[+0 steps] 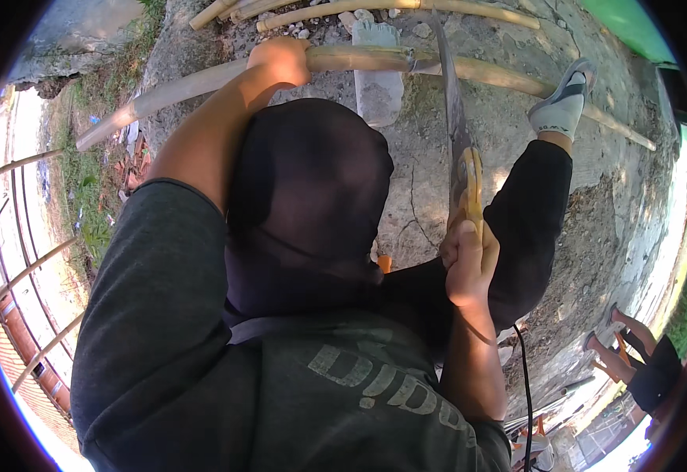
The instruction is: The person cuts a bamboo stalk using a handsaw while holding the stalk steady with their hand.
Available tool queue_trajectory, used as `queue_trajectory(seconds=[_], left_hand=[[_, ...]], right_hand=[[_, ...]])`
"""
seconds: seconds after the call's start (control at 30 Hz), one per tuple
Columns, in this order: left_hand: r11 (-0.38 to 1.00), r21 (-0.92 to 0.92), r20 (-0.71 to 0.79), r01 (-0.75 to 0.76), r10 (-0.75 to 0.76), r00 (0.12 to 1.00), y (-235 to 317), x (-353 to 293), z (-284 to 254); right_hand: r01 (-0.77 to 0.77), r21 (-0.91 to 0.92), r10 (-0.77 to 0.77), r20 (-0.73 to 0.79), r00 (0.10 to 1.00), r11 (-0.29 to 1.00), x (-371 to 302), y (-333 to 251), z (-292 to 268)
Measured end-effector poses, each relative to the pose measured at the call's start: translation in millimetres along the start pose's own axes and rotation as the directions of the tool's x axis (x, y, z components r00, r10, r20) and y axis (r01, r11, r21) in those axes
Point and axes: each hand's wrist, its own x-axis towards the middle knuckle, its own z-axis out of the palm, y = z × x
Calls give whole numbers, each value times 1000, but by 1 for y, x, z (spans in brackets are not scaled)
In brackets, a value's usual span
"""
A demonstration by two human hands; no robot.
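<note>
My left hand (283,60) grips a long bamboo pole (359,60) that lies across a grey concrete block (379,82). My right hand (469,263) holds the yellow handle of a hand saw (457,134). The saw blade reaches up to the pole and meets it just right of the block. My foot in a grey and white shoe (563,102) rests on the pole further right. A black head covering and dark grey shirt fill the middle of the view.
More bamboo poles (375,8) lie on the cracked concrete ground at the top. Grass and rubble run along the left, with a metal railing (21,275) at the far left. Another person's feet in sandals (618,346) stand at the lower right. A black cable (526,393) hangs by my right arm.
</note>
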Motion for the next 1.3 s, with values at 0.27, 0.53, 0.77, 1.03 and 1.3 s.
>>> queue_trajectory(seconds=[0.27, 0.53, 0.77, 1.03, 1.3], left_hand=[[999, -9, 19, -49, 49, 999, 12, -2, 13], [995, 12, -37, -96, 97, 995, 13, 2, 12], [999, 31, 76, -38, 35, 996, 2, 11, 0], [994, -15, -66, -105, 104, 992, 7, 10, 8], [999, 6, 0, -49, 49, 999, -3, 3, 1]], right_hand=[[-152, 32, 154, -82, 985, 988, 107, -24, 8], [-120, 38, 121, -34, 992, 992, 107, -5, 0], [-179, 96, 181, -6, 984, 979, 46, 5, -2], [-106, 20, 107, -95, 990, 994, 144, -7, 27], [-157, 384, 186, -40, 982, 910, -6, 5, -19]])
